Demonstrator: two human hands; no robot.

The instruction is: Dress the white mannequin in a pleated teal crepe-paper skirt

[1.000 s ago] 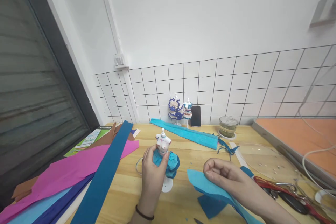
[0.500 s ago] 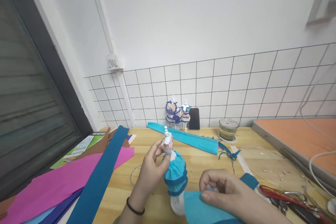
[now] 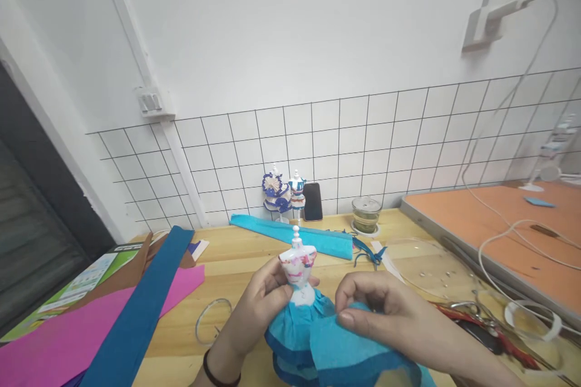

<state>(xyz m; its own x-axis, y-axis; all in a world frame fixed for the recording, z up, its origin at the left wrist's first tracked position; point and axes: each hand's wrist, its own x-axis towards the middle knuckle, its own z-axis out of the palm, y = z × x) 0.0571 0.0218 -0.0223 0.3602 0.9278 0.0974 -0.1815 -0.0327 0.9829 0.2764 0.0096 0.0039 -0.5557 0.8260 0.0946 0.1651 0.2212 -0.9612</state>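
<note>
A small white dress-form mannequin (image 3: 299, 266) with pink and red marks on its torso stands upright in front of me. Around its lower half hangs a gathered light blue skirt (image 3: 290, 332) with dark blue bands. My left hand (image 3: 265, 299) is closed on the mannequin at its waist, thumb in front. Between thumb and fingers, my right hand (image 3: 376, 314) pinches a light blue crepe paper strip (image 3: 336, 344) with a dark blue edge, held against the skirt's right side. The mannequin's base is out of view.
Coloured paper sheets, a pink one (image 3: 109, 320) and a dark blue strip (image 3: 140, 308), lie at left. Behind are a folded light blue strip (image 3: 290, 234), two dressed mannequins (image 3: 276, 193), a phone (image 3: 313, 201) and a lidded glass (image 3: 365, 214). Pliers (image 3: 503, 338) and clear tape (image 3: 213, 320) flank me.
The mannequin has turned its torso toward me and come lower and closer. My right hand has brought the blue strip up against the skirt. My view has swung right.
</note>
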